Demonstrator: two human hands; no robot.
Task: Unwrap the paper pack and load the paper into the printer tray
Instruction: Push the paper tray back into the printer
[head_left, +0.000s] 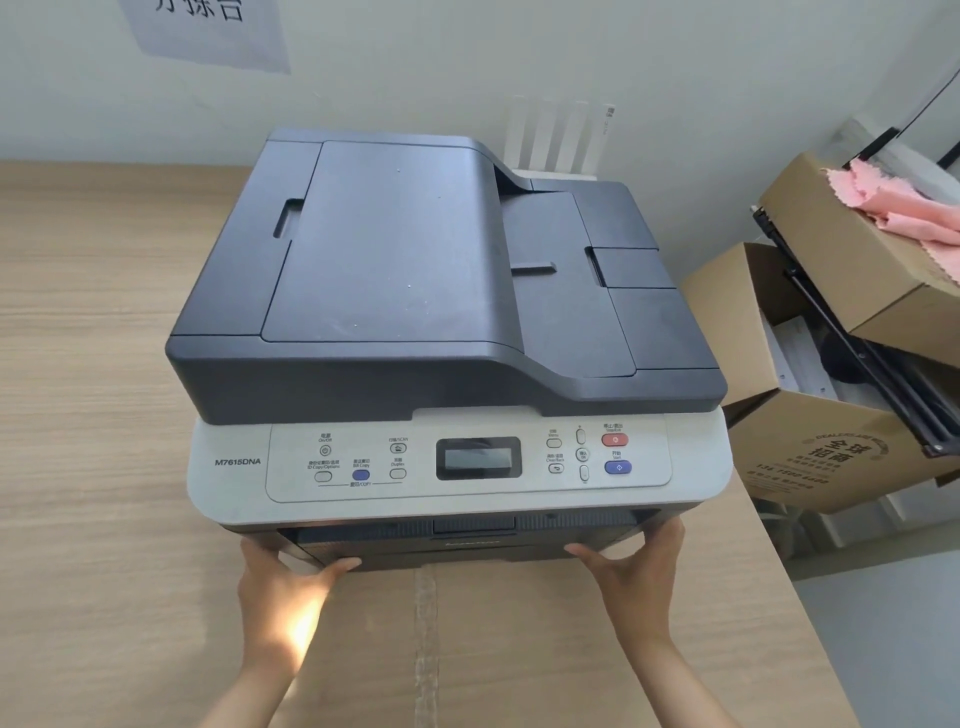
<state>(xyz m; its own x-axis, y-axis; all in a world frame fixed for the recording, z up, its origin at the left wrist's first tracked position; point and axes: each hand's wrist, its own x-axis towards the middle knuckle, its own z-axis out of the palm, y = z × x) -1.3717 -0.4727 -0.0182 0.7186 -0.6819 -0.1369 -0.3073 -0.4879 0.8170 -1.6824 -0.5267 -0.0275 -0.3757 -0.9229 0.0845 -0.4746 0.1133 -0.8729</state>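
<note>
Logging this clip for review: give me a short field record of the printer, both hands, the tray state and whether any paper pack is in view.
printer: dark lid, grey control panel, on a wooden desk
left hand: grip on the tray front's left end
right hand: grip on the tray front's right end
paper tray: low on the front, about flush
paper pack: none in view
beside desk: cardboard boxes, pink cloth

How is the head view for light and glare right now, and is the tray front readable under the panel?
Head view: a bright sun patch washes out the back of the left hand; the right hand is evenly lit. The tray front sits in shadow under the panel, its detail dim. Panel labels are soft but partly legible. Wide-angle bending curves the table edges; no strong blur.
</note>
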